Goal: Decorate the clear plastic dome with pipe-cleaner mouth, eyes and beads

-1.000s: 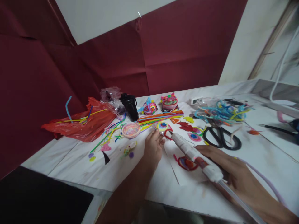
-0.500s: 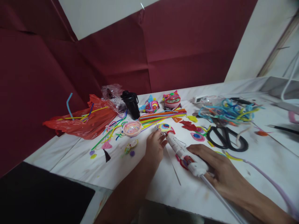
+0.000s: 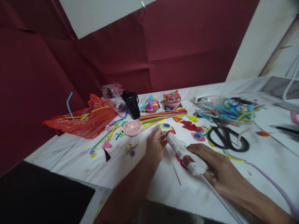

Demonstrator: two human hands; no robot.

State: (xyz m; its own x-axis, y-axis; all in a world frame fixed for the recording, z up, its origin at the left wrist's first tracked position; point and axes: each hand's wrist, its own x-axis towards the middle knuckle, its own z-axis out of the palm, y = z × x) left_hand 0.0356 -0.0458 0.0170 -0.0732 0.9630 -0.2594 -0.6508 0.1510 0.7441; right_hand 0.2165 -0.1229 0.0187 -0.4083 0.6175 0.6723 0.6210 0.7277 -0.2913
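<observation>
A white hot glue gun point(image 3: 184, 154) is in my right hand point(image 3: 216, 169), whose fingers wrap round its handle; a glue stick point(image 3: 219, 196) sticks out of its back end. Its nozzle points at the fingertips of my left hand point(image 3: 155, 144). These fingers are pinched together, and whatever they hold is too small and too hidden to name. Just beyond them lies a coiled yellow, white and blue eye-shaped piece point(image 3: 166, 127). Partly under the glue gun is a red coiled piece point(image 3: 182, 161). A pink and blue coiled piece point(image 3: 198, 137) lies to the right.
Black-handled scissors point(image 3: 227, 140) lie right of the glue gun, before a tangle of pipe cleaners point(image 3: 233, 110). A pink bowl point(image 3: 132, 128), a bundle of pipe cleaners point(image 3: 161, 115), a black bottle point(image 3: 131, 104) and a red plastic bag point(image 3: 88, 124) stand or lie farther back and left.
Both hands and the glue gun stay almost in place, with the nozzle still at my left fingertips. The view has shifted very slightly.
</observation>
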